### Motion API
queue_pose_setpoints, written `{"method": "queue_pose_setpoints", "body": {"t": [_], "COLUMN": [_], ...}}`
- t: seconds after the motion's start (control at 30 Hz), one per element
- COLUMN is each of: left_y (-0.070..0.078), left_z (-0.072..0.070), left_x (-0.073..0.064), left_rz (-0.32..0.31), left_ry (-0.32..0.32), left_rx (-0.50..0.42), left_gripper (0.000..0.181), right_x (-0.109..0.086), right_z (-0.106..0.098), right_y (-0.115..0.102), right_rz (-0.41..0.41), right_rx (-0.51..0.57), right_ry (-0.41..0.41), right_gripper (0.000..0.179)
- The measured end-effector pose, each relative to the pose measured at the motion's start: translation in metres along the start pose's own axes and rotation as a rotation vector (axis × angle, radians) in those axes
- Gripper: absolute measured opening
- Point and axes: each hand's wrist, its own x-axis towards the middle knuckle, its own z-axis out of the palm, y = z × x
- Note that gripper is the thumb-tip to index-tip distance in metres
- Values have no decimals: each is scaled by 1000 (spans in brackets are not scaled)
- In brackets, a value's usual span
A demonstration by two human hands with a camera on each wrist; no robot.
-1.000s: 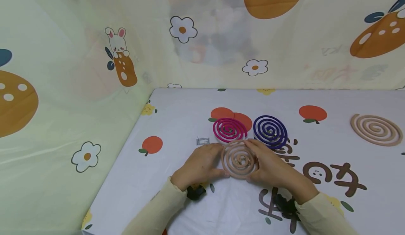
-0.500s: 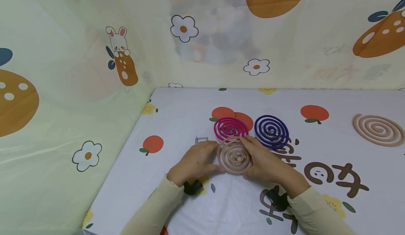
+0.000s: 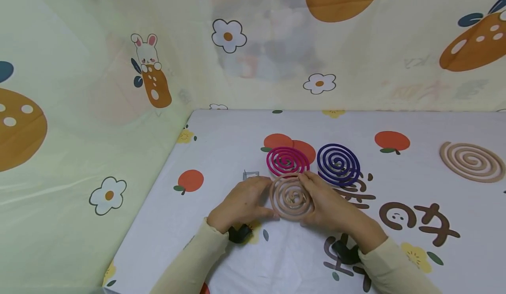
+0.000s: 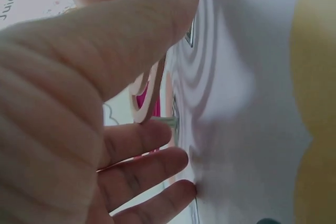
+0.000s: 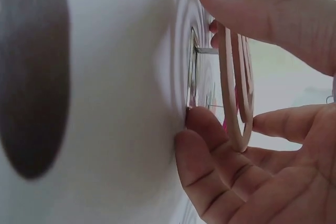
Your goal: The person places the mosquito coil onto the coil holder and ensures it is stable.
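Observation:
Both hands hold a tan mosquito coil (image 3: 293, 198) by its edges, flat and close over the table. My left hand (image 3: 243, 201) grips the left side, thumb at the near rim; in the left wrist view its thumb overlaps the coil (image 4: 156, 85) and the lower fingers spread below. My right hand (image 3: 330, 204) holds the right side between thumb and fingers, two fingertips reaching down to the tablecloth. Under the coil, the right wrist view shows a thin metal stand (image 5: 190, 85) and a gap beneath the coil (image 5: 227, 82).
Just behind are a magenta coil (image 3: 287, 161) and a dark blue coil (image 3: 338, 164). Another tan coil (image 3: 472, 162) lies far right. A small grey wire stand (image 3: 251, 175) sits beyond the left hand. Patterned cloth walls (image 3: 269, 92) bound the table's back and left.
Both hands and the tan coil have shifted slightly left, the coil now overlapping the magenta one's near edge in the head view. The other coils have stayed put.

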Motion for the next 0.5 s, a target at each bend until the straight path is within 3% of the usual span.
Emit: {"method": "queue_pose_setpoints", "body": {"t": [0.5], "left_y": [-3], "left_z": [-7], "left_x": [-5], "left_rz": [58], "left_ry": [-22], "left_rx": [38], "left_gripper": [69], "right_x": [-6], "right_z": [4], "right_y": [-10], "right_rz": [-14], "right_rx": [-28], "right_ry": [-19], "right_gripper": [111]}}
